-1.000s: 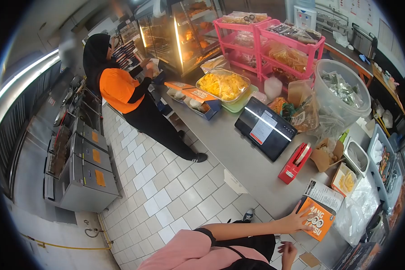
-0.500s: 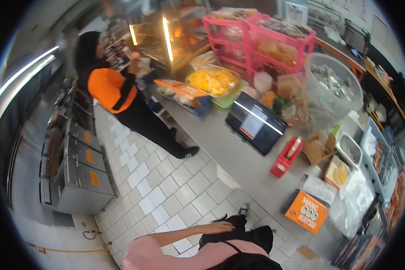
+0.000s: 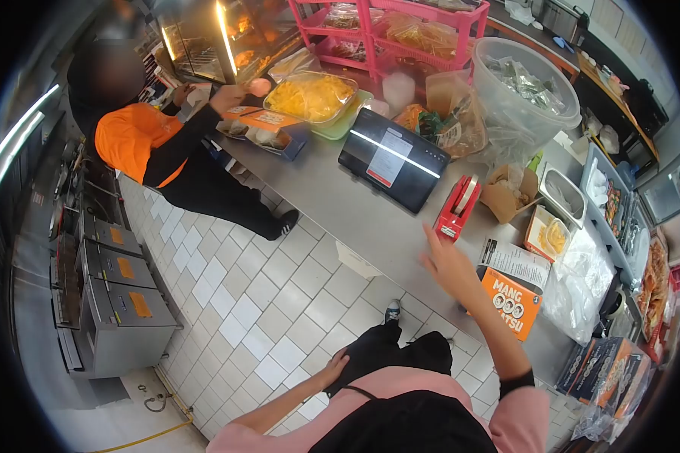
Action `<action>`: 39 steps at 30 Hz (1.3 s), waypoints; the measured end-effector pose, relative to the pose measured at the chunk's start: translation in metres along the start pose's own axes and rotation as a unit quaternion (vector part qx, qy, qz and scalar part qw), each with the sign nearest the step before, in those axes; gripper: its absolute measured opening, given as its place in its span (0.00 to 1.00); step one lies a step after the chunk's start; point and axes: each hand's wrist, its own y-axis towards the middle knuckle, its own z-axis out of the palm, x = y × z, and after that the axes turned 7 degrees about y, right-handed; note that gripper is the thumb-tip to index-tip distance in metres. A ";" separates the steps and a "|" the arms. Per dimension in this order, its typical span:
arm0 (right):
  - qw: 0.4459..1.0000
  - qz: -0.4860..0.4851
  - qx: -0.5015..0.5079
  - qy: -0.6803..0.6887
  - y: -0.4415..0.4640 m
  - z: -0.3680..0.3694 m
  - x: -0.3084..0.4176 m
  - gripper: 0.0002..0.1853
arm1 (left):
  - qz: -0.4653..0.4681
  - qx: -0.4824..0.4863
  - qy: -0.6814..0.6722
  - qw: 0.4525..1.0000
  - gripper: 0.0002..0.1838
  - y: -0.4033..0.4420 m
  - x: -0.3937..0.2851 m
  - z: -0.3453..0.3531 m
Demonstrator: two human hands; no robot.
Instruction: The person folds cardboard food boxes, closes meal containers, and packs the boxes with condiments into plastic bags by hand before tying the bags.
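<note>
My right hand (image 3: 449, 264) reaches over the metal counter (image 3: 321, 198), fingers stretched out and holding nothing. Its fingertips are close to a red tape dispenser (image 3: 459, 205); I cannot tell if they touch it. Under my right forearm stands an orange "Mang Katsu" box (image 3: 506, 302), with a printed paper (image 3: 515, 263) beside it. A black tablet (image 3: 394, 160) showing a white page lies past the dispenser. My left hand (image 3: 335, 368) rests flat on my black trousers (image 3: 370, 355), with nothing in it.
A co-worker in an orange top (image 3: 132, 140) stands at the counter's far left, by a lit display warmer (image 3: 204, 45). Behind the tablet are a tray of yellow food (image 3: 310, 97), pink racks (image 3: 423, 38) and a large clear tub (image 3: 525, 87). Fryers (image 3: 121, 302) line the left.
My right hand has come into view, extended over the counter toward the tape dispenser. My left hand stays on my trousers. The co-worker's arm now reaches toward the yellow food. The view has shifted.
</note>
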 end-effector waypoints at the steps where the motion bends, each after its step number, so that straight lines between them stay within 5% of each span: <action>1: 0.989 -0.059 -0.062 -0.124 0.027 0.010 -0.007 0.33 | 0.010 -0.025 0.003 1.000 0.38 -0.001 0.016 0.006; 3: 1.000 -0.015 -0.015 0.000 0.073 0.017 -0.007 0.38 | 0.049 -0.045 0.026 0.997 0.38 0.001 0.044 0.017; 9: 0.987 0.100 -0.049 -0.114 0.132 0.053 -0.038 0.45 | 0.037 -0.193 -0.049 0.979 0.29 -0.032 0.020 0.042; 16: 0.974 0.049 0.061 -0.211 0.115 0.062 -0.037 0.43 | 0.021 -0.272 -0.111 0.956 0.22 -0.037 0.003 0.055; 18: 0.977 0.030 -0.030 -0.208 0.117 0.051 -0.030 0.43 | 0.044 -0.281 -0.091 0.954 0.21 -0.037 0.002 0.057; 28: 0.971 0.012 0.013 -0.237 0.110 0.065 -0.050 0.43 | 0.047 -0.277 -0.099 0.955 0.19 -0.039 -0.010 0.056; 31: 0.980 0.034 -0.049 -0.190 0.112 0.055 -0.037 0.43 | 0.040 -0.288 -0.093 0.952 0.19 -0.037 -0.006 0.057; 34: 0.979 0.071 -0.023 -0.188 0.106 0.052 -0.039 0.36 | 0.052 -0.292 -0.093 0.951 0.19 -0.037 -0.005 0.056; 36: 0.981 -0.131 0.064 -0.128 0.091 0.052 -0.042 0.26 | 0.047 -0.290 -0.091 0.951 0.19 -0.038 -0.005 0.053; 39: 0.984 -0.077 0.142 -0.078 0.047 0.006 0.015 0.20 | 0.054 -0.296 -0.092 0.949 0.18 -0.030 0.005 0.052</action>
